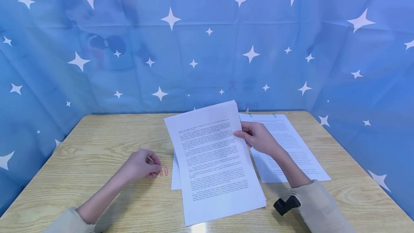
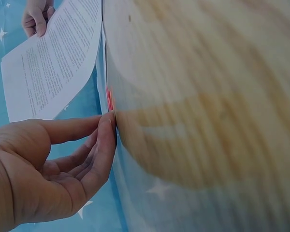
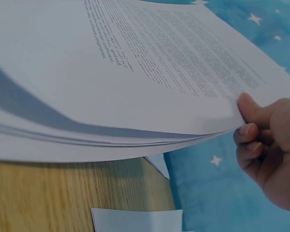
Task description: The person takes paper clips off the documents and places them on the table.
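Note:
My right hand (image 1: 257, 137) pinches a stack of printed sheets (image 1: 213, 164) by its right edge, thumb on the front. The right wrist view shows several sheets (image 3: 150, 111) bowing apart along the edge, raised off the table. On the left, my left hand (image 1: 143, 164) reaches down to the tabletop with thumb and fingertips close together. Pink paper clips (image 1: 166, 171) lie right at those fingertips. In the left wrist view the clips (image 2: 110, 99) touch or nearly touch the fingertips; whether one is between them is hidden.
Another printed document (image 1: 291, 150) lies at the right, with two green paper clips (image 1: 274, 115) on its top edge. Beneath the held stack a further white sheet (image 1: 175, 177) peeks out. Behind the wooden table (image 1: 106, 136) hangs a blue star-patterned cloth (image 1: 200, 46).

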`<state>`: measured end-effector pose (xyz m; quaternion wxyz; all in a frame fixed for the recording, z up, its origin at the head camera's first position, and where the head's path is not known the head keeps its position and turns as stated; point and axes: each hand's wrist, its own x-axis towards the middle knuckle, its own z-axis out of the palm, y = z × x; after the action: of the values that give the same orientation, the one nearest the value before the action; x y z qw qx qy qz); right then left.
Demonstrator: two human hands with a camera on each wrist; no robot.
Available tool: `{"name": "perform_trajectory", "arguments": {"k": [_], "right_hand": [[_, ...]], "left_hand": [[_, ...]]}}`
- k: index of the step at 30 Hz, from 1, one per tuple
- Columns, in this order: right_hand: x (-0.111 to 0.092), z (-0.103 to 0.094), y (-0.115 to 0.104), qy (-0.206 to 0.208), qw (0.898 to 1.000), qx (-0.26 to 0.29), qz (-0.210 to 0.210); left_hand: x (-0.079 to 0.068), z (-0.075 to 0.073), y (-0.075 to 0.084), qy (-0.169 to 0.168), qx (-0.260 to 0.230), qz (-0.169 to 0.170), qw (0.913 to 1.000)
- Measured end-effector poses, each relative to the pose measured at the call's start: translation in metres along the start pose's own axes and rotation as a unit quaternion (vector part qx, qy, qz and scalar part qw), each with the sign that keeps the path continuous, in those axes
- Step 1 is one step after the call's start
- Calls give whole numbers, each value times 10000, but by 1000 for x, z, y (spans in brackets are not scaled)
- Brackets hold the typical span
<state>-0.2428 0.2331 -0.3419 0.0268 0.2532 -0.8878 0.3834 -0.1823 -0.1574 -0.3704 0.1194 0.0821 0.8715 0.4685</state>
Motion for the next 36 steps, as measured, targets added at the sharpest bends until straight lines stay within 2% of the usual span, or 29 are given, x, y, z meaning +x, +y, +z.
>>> {"name": "perform_trajectory", "arguments": {"k": [15, 21, 30, 36], "right_hand": [[0, 0, 0, 20, 9998, 193, 92], [0, 0, -1, 71, 9992, 337, 191], [-1, -3, -1, 151, 9987, 469, 152], [-2, -5, 0, 186, 9983, 551, 103]], "left_hand": [[1, -9, -2, 224, -34, 51, 9997], [4, -14, 4, 569, -142, 110, 9982], [11, -13, 15, 893, -207, 395, 9950], [19, -9, 25, 973, -567, 561, 9921]]}}
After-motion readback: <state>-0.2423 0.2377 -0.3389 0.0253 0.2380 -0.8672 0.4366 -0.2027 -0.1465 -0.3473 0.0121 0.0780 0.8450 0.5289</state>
